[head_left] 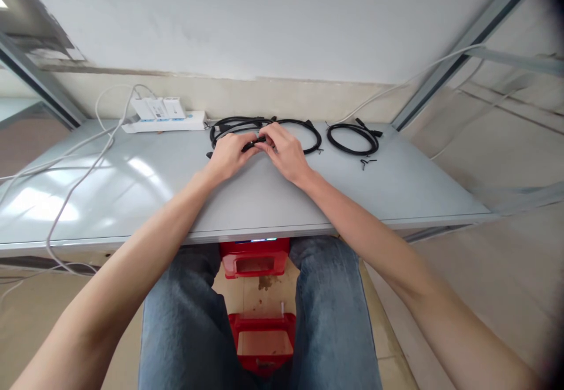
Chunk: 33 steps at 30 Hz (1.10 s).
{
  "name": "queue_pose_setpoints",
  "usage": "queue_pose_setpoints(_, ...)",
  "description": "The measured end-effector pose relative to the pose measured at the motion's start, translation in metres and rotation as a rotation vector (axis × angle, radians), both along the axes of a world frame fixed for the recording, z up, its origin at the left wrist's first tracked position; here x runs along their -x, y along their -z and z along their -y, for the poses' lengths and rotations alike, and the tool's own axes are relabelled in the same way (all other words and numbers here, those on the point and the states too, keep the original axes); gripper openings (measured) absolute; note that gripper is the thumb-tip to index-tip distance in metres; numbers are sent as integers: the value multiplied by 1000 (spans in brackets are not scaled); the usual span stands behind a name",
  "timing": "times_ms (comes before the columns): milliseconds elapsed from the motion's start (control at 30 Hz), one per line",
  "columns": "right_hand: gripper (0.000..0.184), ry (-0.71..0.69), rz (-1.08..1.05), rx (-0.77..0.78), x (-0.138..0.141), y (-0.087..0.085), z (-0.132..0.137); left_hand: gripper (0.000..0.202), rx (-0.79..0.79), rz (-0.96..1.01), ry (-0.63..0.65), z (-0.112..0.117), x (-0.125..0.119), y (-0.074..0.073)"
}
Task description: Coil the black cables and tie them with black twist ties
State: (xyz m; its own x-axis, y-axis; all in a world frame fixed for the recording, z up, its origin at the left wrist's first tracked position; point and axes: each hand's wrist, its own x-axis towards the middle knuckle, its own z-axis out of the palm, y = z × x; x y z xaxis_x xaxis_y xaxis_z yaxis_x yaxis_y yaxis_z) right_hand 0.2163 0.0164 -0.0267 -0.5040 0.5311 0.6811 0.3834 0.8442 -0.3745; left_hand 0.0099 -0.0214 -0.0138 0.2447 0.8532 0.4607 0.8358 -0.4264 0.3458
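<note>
Over the grey table, my left hand [231, 154] and my right hand [284, 150] meet with fingers closed on a short black stretch of cable [253, 144]. Fingers cover much of it, and its link to the loops behind is hard to make out. Just beyond my left hand lie black coiled cable loops [229, 121]. Another black loop [318, 133] curves out behind my right hand. Farther right rests a separate coiled black cable [351, 139], its plug ends pointing right. In front of that coil are small black twist ties [368, 162].
At the back left a white power strip [189, 121] carries white adapters [159, 108]. Pale cords [81, 181] run across the table's left side and over its front edge. Metal posts [445, 67] flank the table, and a wall stands behind. Red stools [255, 258] are below.
</note>
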Motion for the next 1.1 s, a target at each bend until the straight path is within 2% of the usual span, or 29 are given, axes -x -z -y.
queue_pose_setpoints(167,41,-18,73,-74,-2,1,-1,32,12,0,36,-1,2,3)
queue_pose_setpoints(400,49,19,194,-207,-8,-3,-2,30,49,11,93,0,1,4)
queue_pose_setpoints(600,49,21,135,-139,-8,-1,-4,33,53,17,153,2,4,1)
queue_pose_setpoints(833,36,-86,9,-72,-4,3,-10,39,22,8,108,-2,6,4)
queue_pose_setpoints(1100,34,-33,6,-38,-9,0,-10,45,58,16,83,-2,13,-2)
